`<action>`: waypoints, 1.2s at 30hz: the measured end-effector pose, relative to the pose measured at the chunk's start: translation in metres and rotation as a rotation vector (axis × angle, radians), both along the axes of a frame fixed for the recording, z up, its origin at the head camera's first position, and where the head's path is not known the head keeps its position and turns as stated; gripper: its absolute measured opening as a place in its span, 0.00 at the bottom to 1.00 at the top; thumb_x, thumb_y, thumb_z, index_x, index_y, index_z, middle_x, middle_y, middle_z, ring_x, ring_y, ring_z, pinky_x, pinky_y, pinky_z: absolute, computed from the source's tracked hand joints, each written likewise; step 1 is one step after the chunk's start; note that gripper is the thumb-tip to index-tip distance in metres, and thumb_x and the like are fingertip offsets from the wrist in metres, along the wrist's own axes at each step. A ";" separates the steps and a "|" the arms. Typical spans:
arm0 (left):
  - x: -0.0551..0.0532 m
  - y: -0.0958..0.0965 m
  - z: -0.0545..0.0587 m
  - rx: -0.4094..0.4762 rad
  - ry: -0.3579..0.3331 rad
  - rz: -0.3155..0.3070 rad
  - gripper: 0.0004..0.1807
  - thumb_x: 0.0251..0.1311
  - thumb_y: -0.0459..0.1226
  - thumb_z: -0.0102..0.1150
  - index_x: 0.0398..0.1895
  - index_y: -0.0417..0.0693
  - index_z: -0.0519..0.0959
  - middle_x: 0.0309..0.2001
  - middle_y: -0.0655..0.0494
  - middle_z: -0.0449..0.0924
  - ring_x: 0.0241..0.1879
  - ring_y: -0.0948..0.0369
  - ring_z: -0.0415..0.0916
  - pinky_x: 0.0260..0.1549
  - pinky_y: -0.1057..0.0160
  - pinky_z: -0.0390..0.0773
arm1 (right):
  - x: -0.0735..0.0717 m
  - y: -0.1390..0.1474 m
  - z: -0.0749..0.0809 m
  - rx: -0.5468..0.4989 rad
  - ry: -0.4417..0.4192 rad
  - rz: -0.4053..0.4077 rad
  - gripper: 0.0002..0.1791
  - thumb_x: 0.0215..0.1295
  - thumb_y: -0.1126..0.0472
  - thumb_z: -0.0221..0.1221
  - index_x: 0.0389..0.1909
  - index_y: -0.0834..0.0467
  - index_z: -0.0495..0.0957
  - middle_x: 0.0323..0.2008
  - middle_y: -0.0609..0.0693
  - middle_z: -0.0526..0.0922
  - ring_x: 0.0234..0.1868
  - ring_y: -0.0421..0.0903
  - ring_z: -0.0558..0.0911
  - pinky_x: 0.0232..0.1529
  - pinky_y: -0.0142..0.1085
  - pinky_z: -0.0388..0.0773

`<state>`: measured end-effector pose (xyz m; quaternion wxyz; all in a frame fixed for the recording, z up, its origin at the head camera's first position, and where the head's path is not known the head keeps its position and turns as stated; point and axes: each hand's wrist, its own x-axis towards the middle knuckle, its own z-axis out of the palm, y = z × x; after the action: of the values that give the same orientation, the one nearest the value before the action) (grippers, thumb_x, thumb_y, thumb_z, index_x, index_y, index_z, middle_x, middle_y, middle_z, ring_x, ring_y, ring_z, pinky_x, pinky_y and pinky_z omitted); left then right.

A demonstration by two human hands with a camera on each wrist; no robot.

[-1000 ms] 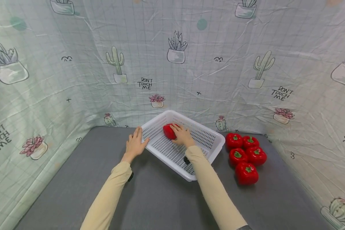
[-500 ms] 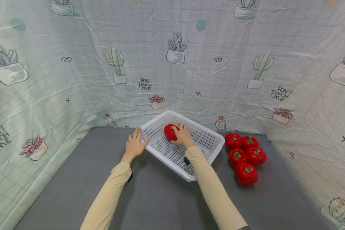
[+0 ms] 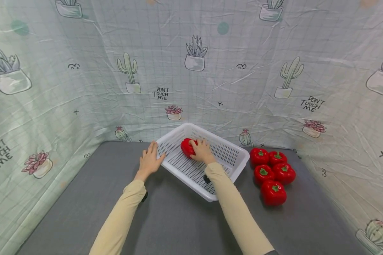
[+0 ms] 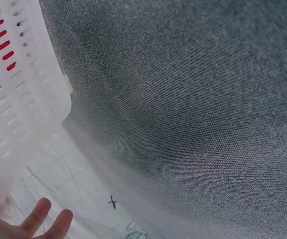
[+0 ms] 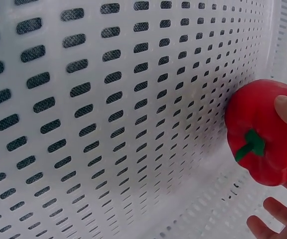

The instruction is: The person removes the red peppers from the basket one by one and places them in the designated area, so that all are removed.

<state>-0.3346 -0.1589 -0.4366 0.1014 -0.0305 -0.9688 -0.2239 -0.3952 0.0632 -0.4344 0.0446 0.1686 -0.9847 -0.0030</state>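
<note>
A white perforated plastic basket (image 3: 191, 184) stands at an angle near the back of the table. Inside it, toward the left end, lies a red bell pepper (image 3: 187, 147). My right hand (image 3: 205, 153) holds this pepper, its thumb on one side. The right wrist view shows the pepper (image 5: 263, 132) near the basket floor, with its green stem turned sideways. My left hand (image 3: 149, 163) rests against the basket's left corner, fingers extended. In the left wrist view two of its fingers (image 4: 59, 224) stand out straight beside the basket's outer wall (image 4: 29, 94).
Several red bell peppers (image 3: 273, 193) stand grouped on the grey table (image 3: 178, 226) right of the basket. Behind and at both sides hangs a pale curtain (image 3: 210, 88) printed with cacti. Dark pieces show at both wrists.
My right hand's grip on the pepper has shifted, with the thumb now over the pepper's near side. The pepper has turned slightly. My left hand and the basket stay in place.
</note>
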 end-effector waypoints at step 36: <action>0.000 0.000 -0.001 0.003 -0.001 -0.001 0.38 0.60 0.51 0.44 0.69 0.42 0.47 0.70 0.46 0.43 0.56 0.38 0.55 0.48 0.35 0.59 | 0.014 0.000 0.043 -0.176 0.061 0.147 0.39 0.43 0.47 0.62 0.57 0.53 0.58 0.51 0.57 0.61 0.45 0.55 0.72 0.42 0.47 0.71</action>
<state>-0.3350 -0.1590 -0.4372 0.1010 -0.0309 -0.9685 -0.2256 -0.3812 0.0629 -0.3911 0.0891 0.2354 -0.9644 0.0815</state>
